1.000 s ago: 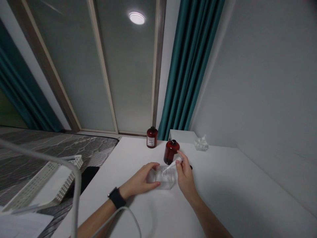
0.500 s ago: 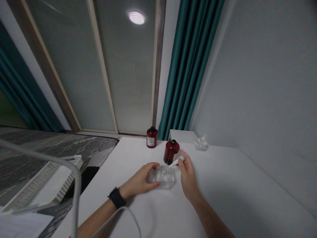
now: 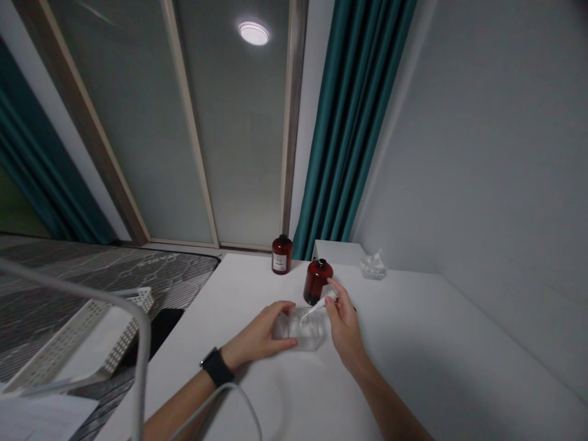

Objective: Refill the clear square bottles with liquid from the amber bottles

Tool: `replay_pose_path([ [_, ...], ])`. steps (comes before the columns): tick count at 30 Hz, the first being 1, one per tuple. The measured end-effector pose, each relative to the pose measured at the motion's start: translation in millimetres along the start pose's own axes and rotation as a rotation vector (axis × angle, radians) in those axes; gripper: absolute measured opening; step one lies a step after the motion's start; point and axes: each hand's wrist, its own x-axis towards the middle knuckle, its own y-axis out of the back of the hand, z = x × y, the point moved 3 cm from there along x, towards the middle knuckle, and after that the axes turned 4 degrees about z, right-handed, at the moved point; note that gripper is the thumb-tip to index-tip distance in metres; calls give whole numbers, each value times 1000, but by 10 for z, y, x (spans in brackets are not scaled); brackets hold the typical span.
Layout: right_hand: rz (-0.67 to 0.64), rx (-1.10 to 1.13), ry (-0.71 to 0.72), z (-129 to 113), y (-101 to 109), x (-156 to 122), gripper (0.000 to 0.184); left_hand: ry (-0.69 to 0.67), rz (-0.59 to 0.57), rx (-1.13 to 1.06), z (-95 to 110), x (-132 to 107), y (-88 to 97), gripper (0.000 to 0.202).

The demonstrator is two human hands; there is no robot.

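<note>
My left hand [image 3: 260,334] curls round the left side of a clear glass container [image 3: 307,331] that rests on the white table [image 3: 413,343]. My right hand [image 3: 342,324] pinches a thin white stick-like tool [image 3: 316,306] whose tip dips into the container's mouth. A dark red bottle [image 3: 316,280] stands just behind the container, close to my right fingers. A black watch sits on my left wrist.
A second dark red bottle [image 3: 282,254] stands at the table's far edge by the teal curtain [image 3: 353,122]. A small clear crumpled object [image 3: 373,266] lies far right. A white perforated tray [image 3: 82,337] and a dark patterned mattress lie to the left.
My right hand lifted the white tool toward the red bottle half a second ago, then brought it back down into the container. The left hand has stayed put.
</note>
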Motion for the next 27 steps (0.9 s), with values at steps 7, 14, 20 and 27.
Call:
replay_pose_path([
  [7, -44, 16, -47, 28, -10, 16, 42, 22, 4, -3, 48, 14, -15, 68],
  [14, -110, -31, -6, 53, 23, 66, 36, 61, 116, -31, 103, 18, 73, 59],
  [20, -304, -129, 76, -19, 41, 52, 24, 116, 276, -111, 102, 42, 160, 54],
  [27, -392, -244, 133, -133, -18, -16, 20, 118, 319, -123, 85, 55, 181, 54],
])
